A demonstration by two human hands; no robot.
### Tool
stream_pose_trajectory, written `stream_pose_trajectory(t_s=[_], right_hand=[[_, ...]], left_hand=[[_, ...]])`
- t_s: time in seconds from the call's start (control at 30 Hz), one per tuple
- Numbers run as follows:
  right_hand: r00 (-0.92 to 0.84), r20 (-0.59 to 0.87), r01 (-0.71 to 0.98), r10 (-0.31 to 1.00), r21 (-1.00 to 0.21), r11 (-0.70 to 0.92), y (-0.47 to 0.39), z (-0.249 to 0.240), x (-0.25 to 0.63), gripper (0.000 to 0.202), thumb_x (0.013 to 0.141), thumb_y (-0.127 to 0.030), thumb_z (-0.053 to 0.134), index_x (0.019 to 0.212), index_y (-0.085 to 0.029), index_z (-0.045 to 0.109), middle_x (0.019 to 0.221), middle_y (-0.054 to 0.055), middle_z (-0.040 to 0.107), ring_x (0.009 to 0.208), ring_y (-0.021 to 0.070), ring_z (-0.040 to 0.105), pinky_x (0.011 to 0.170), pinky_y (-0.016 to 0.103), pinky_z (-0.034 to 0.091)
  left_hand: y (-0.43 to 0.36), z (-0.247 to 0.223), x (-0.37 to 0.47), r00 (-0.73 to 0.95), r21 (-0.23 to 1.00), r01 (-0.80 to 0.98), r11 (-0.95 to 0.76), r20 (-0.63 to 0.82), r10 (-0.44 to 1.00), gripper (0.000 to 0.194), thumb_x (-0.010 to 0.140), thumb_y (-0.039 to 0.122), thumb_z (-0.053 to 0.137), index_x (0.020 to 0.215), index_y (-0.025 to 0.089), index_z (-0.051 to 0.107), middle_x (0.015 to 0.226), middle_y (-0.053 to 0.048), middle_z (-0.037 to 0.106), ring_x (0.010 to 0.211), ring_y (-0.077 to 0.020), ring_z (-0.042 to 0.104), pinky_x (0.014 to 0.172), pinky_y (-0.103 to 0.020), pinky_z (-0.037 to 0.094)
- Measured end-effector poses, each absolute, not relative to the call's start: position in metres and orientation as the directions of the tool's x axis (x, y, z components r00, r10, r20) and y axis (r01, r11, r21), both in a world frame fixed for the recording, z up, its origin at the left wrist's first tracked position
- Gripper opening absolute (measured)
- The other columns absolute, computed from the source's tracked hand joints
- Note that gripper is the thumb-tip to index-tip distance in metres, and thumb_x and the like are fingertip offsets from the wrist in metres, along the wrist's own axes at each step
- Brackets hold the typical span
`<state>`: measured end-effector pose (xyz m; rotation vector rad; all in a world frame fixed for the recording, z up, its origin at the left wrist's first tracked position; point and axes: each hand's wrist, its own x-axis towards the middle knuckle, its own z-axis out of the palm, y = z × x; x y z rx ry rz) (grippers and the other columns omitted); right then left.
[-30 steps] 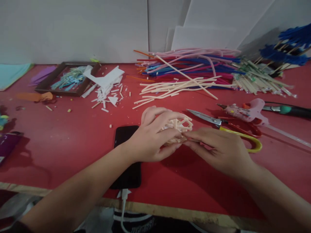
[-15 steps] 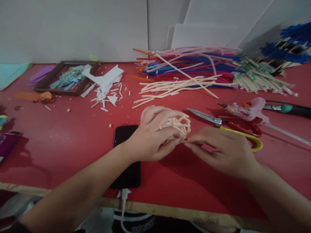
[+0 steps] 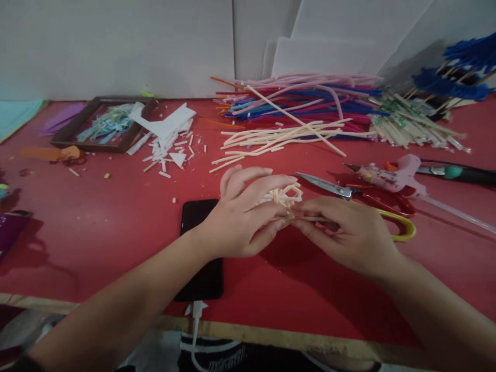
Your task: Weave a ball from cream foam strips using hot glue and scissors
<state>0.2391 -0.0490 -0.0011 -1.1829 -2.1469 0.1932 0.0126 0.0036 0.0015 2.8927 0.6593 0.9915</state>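
Right hand (image 3: 351, 235) has moved in toward the cream lattice piece (image 3: 285, 196), its thumb and finger pinching a thin strip (image 3: 314, 219) at the lower edge. The left hand (image 3: 242, 217) curls around the piece over the red table (image 3: 310, 294). It looks light and fragile, perhaps springy; gentle fingertip support around its sides should suit.

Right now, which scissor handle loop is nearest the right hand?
The yellow loop, partly hidden behind the right hand; the red loop of the same scissors lies farther back, toward the pink glue gun.
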Motion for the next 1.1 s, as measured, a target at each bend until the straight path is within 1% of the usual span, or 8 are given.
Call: stream_pose_trajectory(t_s=[0.1, 0.23, 0.47, 0.67, 0.8, 0.9, 1.0, 1.1], right_hand=[[-0.372, 0.473, 0.702, 0.798, -0.419, 0.576, -0.049, 0.001, 0.239, 0.009, 0.097, -0.027, 0.058, 0.1, -0.025, 0.066, 0.084, 0.001, 0.078, 0.062, 0.0139, 0.071, 0.054, 0.024, 0.054], [-0.374, 0.47, 0.697, 0.799, -0.425, 0.577, -0.049, 0.0, 0.239, 0.009, 0.096, -0.026, 0.058, 0.101, -0.026, 0.065, 0.083, 0.001, 0.077, 0.061, 0.0133, 0.07, 0.051, 0.024, 0.052], [-0.39, 0.51, 0.683, 0.767, -0.398, 0.612, -0.05, 0.002, 0.234, 0.006, 0.097, -0.024, 0.058, 0.101, -0.024, 0.063, 0.086, 0.002, 0.078, 0.066, 0.012, 0.072, 0.054, 0.021, 0.052], [-0.39, 0.52, 0.676, 0.76, -0.4, 0.62, -0.051, 0.002, 0.233, 0.007, 0.097, -0.024, 0.059, 0.103, -0.025, 0.062, 0.088, 0.001, 0.078, 0.065, 0.0121, 0.072, 0.054, 0.022, 0.053], [-0.393, 0.523, 0.668, 0.756, -0.403, 0.626, -0.051, 0.001, 0.233, 0.007, 0.097, -0.022, 0.06, 0.103, -0.024, 0.062, 0.088, 0.001, 0.078, 0.065, 0.0116, 0.072, 0.056, 0.021, 0.054], [-0.399, 0.526, 0.656, 0.751, -0.409, 0.634, -0.051, 0.002, 0.234, 0.008, 0.097, -0.023, 0.06, 0.105, -0.023, 0.062, 0.09, 0.002, 0.078, 0.067, 0.0113, 0.072, 0.06, 0.021, 0.055], [-0.399, 0.52, 0.657, 0.756, -0.413, 0.631, -0.052, 0.006, 0.238, 0.005, 0.097, -0.024, 0.061, 0.101, -0.023, 0.063, 0.086, 0.0, 0.077, 0.067, 0.0109, 0.071, 0.062, 0.02, 0.055], [-0.423, 0.491, 0.657, 0.762, -0.412, 0.631, -0.052, 0.012, 0.244, 0.006, 0.097, -0.024, 0.06, 0.094, -0.024, 0.065, 0.078, -0.002, 0.074, 0.063, 0.0102, 0.069, 0.06, 0.019, 0.052]], left_hand=[[0.002, 0.001, 0.014, 0.684, 0.061, 0.426, -0.903, 0.632, 0.365, 0.009, 0.092, 0.029, 0.061, 0.096, 0.025, 0.069, 0.136, -0.005, 0.068, 0.127, -0.0301, 0.049, 0.111, -0.053, 0.033], [0.003, -0.001, 0.016, 0.667, 0.028, 0.433, -0.901, 0.662, 0.342, 0.006, 0.091, 0.028, 0.063, 0.088, 0.025, 0.067, 0.131, -0.003, 0.07, 0.124, -0.029, 0.051, 0.109, -0.051, 0.035], [0.003, 0.0, 0.016, 0.675, 0.094, 0.41, -0.907, 0.637, 0.372, 0.004, 0.089, 0.024, 0.064, 0.088, 0.024, 0.068, 0.133, -0.006, 0.07, 0.125, -0.0302, 0.049, 0.105, -0.052, 0.04], [0.004, 0.0, 0.015, 0.672, 0.154, 0.407, -0.9, 0.617, 0.409, 0.006, 0.088, 0.024, 0.066, 0.087, 0.027, 0.07, 0.134, -0.004, 0.068, 0.126, -0.03, 0.048, 0.107, -0.053, 0.04], [0.005, -0.002, 0.015, 0.657, 0.167, 0.381, -0.909, 0.643, 0.394, 0.006, 0.086, 0.022, 0.066, 0.085, 0.026, 0.07, 0.131, -0.006, 0.069, 0.125, -0.0307, 0.047, 0.107, -0.054, 0.039], [0.005, -0.002, 0.015, 0.646, 0.178, 0.378, -0.908, 0.653, 0.397, 0.006, 0.084, 0.019, 0.066, 0.084, 0.025, 0.069, 0.131, -0.006, 0.069, 0.126, -0.0303, 0.047, 0.109, -0.052, 0.039], [0.005, -0.001, 0.015, 0.639, 0.186, 0.4, -0.897, 0.646, 0.419, 0.007, 0.083, 0.019, 0.067, 0.081, 0.025, 0.069, 0.132, -0.005, 0.069, 0.125, -0.0294, 0.048, 0.109, -0.049, 0.039], [0.004, 0.0, 0.015, 0.634, 0.183, 0.404, -0.896, 0.651, 0.419, 0.008, 0.084, 0.02, 0.066, 0.078, 0.024, 0.068, 0.13, -0.007, 0.07, 0.124, -0.0291, 0.048, 0.109, -0.047, 0.04]])
